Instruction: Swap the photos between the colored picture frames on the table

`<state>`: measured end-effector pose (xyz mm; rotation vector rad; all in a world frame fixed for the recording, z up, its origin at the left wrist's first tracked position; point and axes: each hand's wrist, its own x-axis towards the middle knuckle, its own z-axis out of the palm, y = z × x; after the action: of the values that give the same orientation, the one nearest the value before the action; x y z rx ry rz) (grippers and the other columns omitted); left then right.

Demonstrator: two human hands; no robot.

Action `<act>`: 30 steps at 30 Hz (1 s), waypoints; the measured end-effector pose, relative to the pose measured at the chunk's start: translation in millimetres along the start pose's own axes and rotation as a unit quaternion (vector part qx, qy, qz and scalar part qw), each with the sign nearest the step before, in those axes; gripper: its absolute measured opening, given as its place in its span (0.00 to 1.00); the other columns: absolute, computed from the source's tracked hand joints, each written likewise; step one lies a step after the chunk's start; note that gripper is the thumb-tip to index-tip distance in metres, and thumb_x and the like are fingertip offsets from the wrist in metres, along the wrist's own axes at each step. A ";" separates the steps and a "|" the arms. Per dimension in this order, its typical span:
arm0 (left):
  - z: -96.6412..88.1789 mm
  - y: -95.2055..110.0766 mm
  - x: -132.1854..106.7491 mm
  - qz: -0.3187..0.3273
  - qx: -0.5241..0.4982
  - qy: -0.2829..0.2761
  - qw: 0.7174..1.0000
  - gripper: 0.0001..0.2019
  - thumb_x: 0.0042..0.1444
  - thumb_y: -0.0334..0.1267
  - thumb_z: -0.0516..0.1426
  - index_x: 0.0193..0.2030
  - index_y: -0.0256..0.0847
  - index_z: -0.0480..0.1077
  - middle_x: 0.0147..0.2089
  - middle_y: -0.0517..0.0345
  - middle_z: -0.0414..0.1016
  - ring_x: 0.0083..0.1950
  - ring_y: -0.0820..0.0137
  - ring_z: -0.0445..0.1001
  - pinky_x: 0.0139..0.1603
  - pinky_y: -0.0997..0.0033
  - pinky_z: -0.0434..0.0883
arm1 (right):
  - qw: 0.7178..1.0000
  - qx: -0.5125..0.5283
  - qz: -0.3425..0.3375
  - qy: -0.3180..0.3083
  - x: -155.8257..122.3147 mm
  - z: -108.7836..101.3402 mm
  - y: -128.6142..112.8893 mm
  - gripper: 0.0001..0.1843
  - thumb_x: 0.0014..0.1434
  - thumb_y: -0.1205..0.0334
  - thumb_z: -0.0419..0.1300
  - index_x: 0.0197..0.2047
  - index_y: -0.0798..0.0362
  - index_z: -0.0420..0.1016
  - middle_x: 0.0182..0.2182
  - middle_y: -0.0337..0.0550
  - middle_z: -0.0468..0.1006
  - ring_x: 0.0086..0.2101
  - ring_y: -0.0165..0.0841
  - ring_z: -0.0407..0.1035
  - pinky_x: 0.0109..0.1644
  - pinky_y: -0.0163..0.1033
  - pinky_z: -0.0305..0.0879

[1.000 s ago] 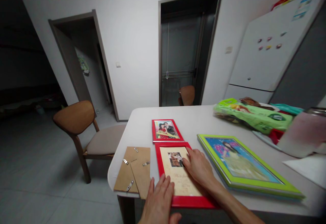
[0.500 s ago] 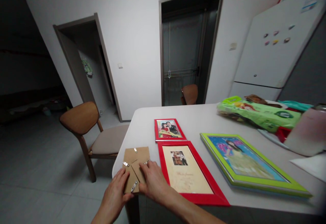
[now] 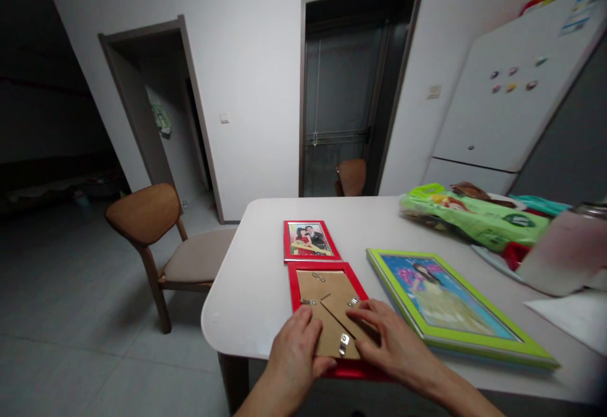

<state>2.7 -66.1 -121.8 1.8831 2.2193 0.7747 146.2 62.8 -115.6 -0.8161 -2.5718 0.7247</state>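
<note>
A brown cardboard backing board [image 3: 327, 303] with metal clips and a fold-out stand lies inside the red picture frame [image 3: 295, 278] at the near edge of the white table [image 3: 256, 265]. My left hand [image 3: 296, 350] rests on the board's near left corner, fingers curled over its edge. On the right side of the board my right hand [image 3: 391, 338] lies with its fingers stretched out flat across it. A small red-framed photo [image 3: 309, 240] sits just beyond the frame.
A large green-framed picture [image 3: 450, 306] lies to the right. Green packets [image 3: 474, 217] and a pale container [image 3: 564, 252] crowd the far right of the table. A wooden chair [image 3: 156, 233] stands at the left. A fridge [image 3: 512, 88] and two doorways are behind.
The backing board was picked up from the table left of the red frame and now lies in the frame, over the paper print. Both hands moved right with it.
</note>
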 end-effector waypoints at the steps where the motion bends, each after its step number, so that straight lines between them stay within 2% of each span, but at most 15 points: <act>1: 3.4 0.6 2.5 -0.005 -0.001 -0.010 1.000 0.25 0.38 0.37 0.62 0.46 0.36 0.65 0.54 0.41 0.61 0.54 0.55 0.59 0.53 0.54 0.59 | 1.000 -0.008 -0.001 0.000 0.2 1.2 5.0 0.21 0.41 0.64 0.52 0.41 0.52 0.71 0.40 0.47 0.68 0.42 0.37 0.61 0.48 0.40 0.55; 7: 2.1 0.6 8.7 -0.018 0.021 -0.053 0.998 0.21 0.46 0.42 0.56 0.48 0.38 0.63 0.55 0.43 0.60 0.57 0.57 0.55 0.55 0.46 0.49 | 0.997 -0.069 -0.022 0.016 6.9 15.6 16.6 0.22 0.40 0.65 0.52 0.42 0.52 0.71 0.40 0.47 0.69 0.41 0.37 0.60 0.46 0.40 0.54; 12: -2.4 1.4 2.7 -0.011 0.022 -0.071 0.997 0.29 0.45 0.47 0.55 0.53 0.35 0.58 0.58 0.42 0.53 0.59 0.58 0.50 0.56 0.48 0.46 | 0.995 -0.088 -0.041 0.022 9.3 14.2 20.1 0.20 0.44 0.61 0.53 0.43 0.52 0.70 0.40 0.46 0.69 0.41 0.36 0.60 0.45 0.40 0.54; 15: -1.1 -0.7 -1.6 0.005 0.018 -0.073 0.997 0.35 0.41 0.49 0.58 0.55 0.34 0.55 0.59 0.41 0.52 0.59 0.57 0.50 0.57 0.50 0.45 | 0.993 -0.105 -0.032 0.042 16.2 8.3 22.2 0.19 0.50 0.57 0.49 0.43 0.54 0.70 0.39 0.48 0.68 0.40 0.36 0.60 0.45 0.39 0.54; 18: 1.1 -2.1 -2.1 0.020 0.027 -0.071 0.997 0.34 0.38 0.46 0.60 0.52 0.36 0.57 0.58 0.44 0.55 0.58 0.57 0.53 0.57 0.51 0.47 | 0.987 -0.150 -0.023 0.058 26.4 6.8 24.4 0.17 0.53 0.59 0.46 0.41 0.54 0.71 0.37 0.47 0.68 0.38 0.35 0.60 0.44 0.39 0.54; 23: 4.8 -2.4 0.8 0.034 0.040 -0.069 0.996 0.27 0.39 0.44 0.61 0.47 0.37 0.61 0.56 0.46 0.58 0.57 0.58 0.55 0.56 0.52 0.50 | 0.978 -0.185 -0.023 0.089 36.8 13.7 29.4 0.17 0.53 0.62 0.45 0.38 0.56 0.73 0.35 0.49 0.67 0.38 0.36 0.59 0.44 0.38 0.53; 30: 11.2 -10.5 0.5 0.049 0.024 -0.069 0.996 0.34 0.40 0.47 0.59 0.53 0.37 0.54 0.58 0.47 0.55 0.58 0.62 0.53 0.57 0.54 0.48 | 0.979 -0.168 -0.006 0.116 36.0 19.7 36.8 0.17 0.52 0.63 0.46 0.34 0.59 0.74 0.35 0.50 0.68 0.38 0.36 0.59 0.45 0.38 0.54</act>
<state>-2.0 -63.2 -136.1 2.0160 2.0945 0.5889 125.2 103.4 -146.2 -0.9216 -2.5118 0.1748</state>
